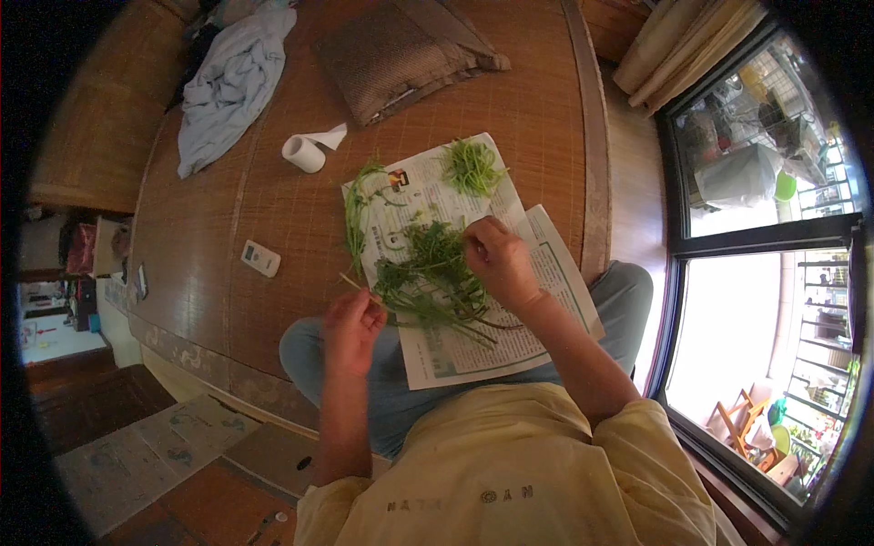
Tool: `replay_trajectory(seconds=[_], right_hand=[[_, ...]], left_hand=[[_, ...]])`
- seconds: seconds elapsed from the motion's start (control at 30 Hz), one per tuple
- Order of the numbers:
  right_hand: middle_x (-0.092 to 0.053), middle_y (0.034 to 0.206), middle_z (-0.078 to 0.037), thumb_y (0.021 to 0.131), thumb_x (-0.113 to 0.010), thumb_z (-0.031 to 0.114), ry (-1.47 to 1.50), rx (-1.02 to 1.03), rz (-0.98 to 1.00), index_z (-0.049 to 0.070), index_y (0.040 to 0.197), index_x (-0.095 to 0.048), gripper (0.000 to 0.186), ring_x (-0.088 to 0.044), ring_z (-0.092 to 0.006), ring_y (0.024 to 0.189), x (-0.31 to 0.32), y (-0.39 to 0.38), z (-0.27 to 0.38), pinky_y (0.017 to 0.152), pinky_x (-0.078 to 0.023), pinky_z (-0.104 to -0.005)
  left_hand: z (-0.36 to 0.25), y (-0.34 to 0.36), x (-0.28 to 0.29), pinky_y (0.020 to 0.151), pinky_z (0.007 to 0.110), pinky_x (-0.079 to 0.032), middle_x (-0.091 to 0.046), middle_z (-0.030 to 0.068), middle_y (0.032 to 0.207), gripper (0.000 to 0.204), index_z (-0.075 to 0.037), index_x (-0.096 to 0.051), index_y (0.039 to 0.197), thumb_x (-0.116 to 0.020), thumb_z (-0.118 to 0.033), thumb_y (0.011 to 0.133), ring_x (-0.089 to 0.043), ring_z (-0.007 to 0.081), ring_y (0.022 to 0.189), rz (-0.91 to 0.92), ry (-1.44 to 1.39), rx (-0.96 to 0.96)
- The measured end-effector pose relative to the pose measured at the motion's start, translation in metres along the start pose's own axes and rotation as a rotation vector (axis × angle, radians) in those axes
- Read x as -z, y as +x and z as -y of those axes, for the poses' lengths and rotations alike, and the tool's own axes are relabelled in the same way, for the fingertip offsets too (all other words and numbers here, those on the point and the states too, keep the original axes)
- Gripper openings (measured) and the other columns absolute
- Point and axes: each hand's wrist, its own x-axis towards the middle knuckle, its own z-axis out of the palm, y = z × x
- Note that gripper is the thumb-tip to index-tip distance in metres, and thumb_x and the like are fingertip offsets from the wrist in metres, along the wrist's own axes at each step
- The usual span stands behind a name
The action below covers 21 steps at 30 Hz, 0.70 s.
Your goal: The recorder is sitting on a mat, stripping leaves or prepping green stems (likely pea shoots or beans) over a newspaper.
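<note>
My left hand [353, 329] is closed in a pinch on a thin pale green stem [353, 283], left of the newspaper. Over the heap's right side, my right hand [499, 259] has its fingers curled together; whatever they grip is hidden. Between my hands lies a loose heap of leafy green vegetables [426, 264], its long stalks pointing toward my lap. Beneath it, the newspaper [546, 273] spreads partly over my crossed legs. A bundle of cut green stems [472, 167] sits at its far right corner. Along the left edge lie more long stalks [355, 223].
Around the newspaper stretches a brown woven mat [209, 218]. On it are a white remote control [261, 258], a toilet paper roll [305, 155], a brown cushion [401, 56] and a crumpled pale blue cloth [238, 82]. A window [678, 232] stands close on the right.
</note>
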Motion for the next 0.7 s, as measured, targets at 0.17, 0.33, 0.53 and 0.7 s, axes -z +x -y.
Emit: replay_trajectory(seconds=[0.17,0.33,0.53,0.7], right_hand=[[-0.062,0.091,-0.017,0.082,-0.059,0.001,0.034,0.033,0.107,0.002,0.094,-0.06,0.012,-0.062,-0.0365,0.082,-0.024,0.002,0.0,0.069,-0.051,-0.0396],[-0.063,0.095,-0.018,0.084,-0.058,0.002,0.009,0.008,0.188,0.001,0.098,-0.06,0.015,-0.062,-0.0383,0.086,-0.025,-0.004,0.001,0.073,-0.051,-0.0422],[-0.062,0.089,-0.016,0.081,-0.061,0.004,0.195,0.056,0.31,0.002,0.096,-0.06,0.015,-0.062,-0.0357,0.081,-0.003,-0.02,0.033,0.07,-0.05,-0.0398],[-0.059,0.085,-0.013,0.079,-0.062,0.003,0.28,0.059,0.295,0.003,0.091,-0.059,0.013,-0.061,-0.032,0.072,-0.004,-0.028,0.045,0.066,-0.05,-0.0375]], left_hand=[[0.009,-0.006,-0.022,0.068,0.032,-0.05,-0.062,0.0038,0.082,0.007,-0.008,-0.06,0.092,-0.065,-0.012,0.088,-0.059,0.0141,0.075,0.125,-0.031,0.028],[0.014,-0.005,-0.032,0.071,0.032,-0.052,-0.062,0.004,0.083,0.007,-0.007,-0.06,0.094,-0.062,-0.013,0.09,-0.058,0.0143,0.076,0.241,-0.108,0.075],[0.018,-0.002,-0.034,0.07,0.032,-0.052,-0.062,0.0041,0.084,0.005,-0.009,-0.059,0.093,-0.061,-0.012,0.091,-0.059,0.0142,0.077,0.139,-0.162,0.121],[0.015,-0.01,-0.049,0.069,0.031,-0.051,-0.062,0.0036,0.082,0.009,-0.009,-0.058,0.093,-0.065,-0.012,0.089,-0.061,0.0141,0.076,0.085,-0.113,0.058]])
